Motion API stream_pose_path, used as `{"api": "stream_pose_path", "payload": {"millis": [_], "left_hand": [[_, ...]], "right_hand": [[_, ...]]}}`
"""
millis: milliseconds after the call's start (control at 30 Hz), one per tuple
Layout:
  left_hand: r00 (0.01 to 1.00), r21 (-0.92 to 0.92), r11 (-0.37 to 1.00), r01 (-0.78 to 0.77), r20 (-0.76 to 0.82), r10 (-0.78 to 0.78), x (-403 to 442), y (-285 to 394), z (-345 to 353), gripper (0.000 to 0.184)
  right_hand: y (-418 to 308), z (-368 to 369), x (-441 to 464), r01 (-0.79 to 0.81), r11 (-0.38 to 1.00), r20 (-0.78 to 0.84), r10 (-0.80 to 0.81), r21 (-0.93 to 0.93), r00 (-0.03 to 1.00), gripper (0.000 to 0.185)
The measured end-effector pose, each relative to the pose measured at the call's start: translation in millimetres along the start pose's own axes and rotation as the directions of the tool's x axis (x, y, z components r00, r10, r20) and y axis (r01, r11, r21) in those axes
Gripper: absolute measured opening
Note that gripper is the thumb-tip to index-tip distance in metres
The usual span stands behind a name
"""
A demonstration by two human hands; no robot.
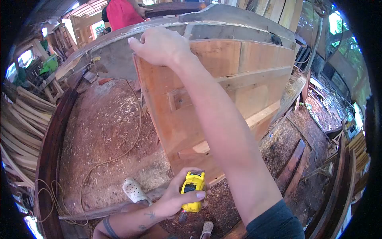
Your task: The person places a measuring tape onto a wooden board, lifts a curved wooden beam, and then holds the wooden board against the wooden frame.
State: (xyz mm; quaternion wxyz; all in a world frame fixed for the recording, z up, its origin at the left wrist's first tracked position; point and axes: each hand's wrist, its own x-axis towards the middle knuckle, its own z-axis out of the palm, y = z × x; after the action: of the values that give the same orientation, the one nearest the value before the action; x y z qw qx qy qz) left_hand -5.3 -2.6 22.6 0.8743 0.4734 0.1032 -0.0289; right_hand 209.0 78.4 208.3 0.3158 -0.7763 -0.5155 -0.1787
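2 bare hands work at a paneled wooden board [227,93] in a workshop strewn with shavings, seen from the head camera. The left hand [174,199], low at center, grasps a yellow tape measure [192,191], fingers and thumb wrapped around its case just beside the board's lower end; the far fingertips are largely hidden, and whether any blade extends cannot be made out. The right hand [161,46] is at the board's upper-left corner, its fingers bent and its thumb pointing left; the palm and fingertips are hidden, so whether it grips the edge or only rests there cannot be told. The right forearm crosses and hides part of the board, which stands tilted near a long, curved gray structure [115,63]. Below, 2 perforated clogs [134,190] show, 1 cut off by the frame. Behind, a person in red [121,14] is cropped at the top edge.
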Motion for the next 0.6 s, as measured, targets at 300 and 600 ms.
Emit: {"api": "stream_pose_path", "payload": {"millis": [300,600], "left_hand": [[1.0,-0.027,1.0,0.004,0.009,-0.003,0.6,-0.5,-0.8,0.06],[1.0,0.003,1.0,-0.006,0.005,0.006,1.3,-0.1,-1.7,0.059]], "right_hand": [[0.1,1.4,2.0,0.009,1.0,0.002,-0.009,-0.01,1.0,0.052],[-0.3,1.2,1.1,0.002,1.0,-0.018,-0.003,-0.01,1.0,0.052]]}}
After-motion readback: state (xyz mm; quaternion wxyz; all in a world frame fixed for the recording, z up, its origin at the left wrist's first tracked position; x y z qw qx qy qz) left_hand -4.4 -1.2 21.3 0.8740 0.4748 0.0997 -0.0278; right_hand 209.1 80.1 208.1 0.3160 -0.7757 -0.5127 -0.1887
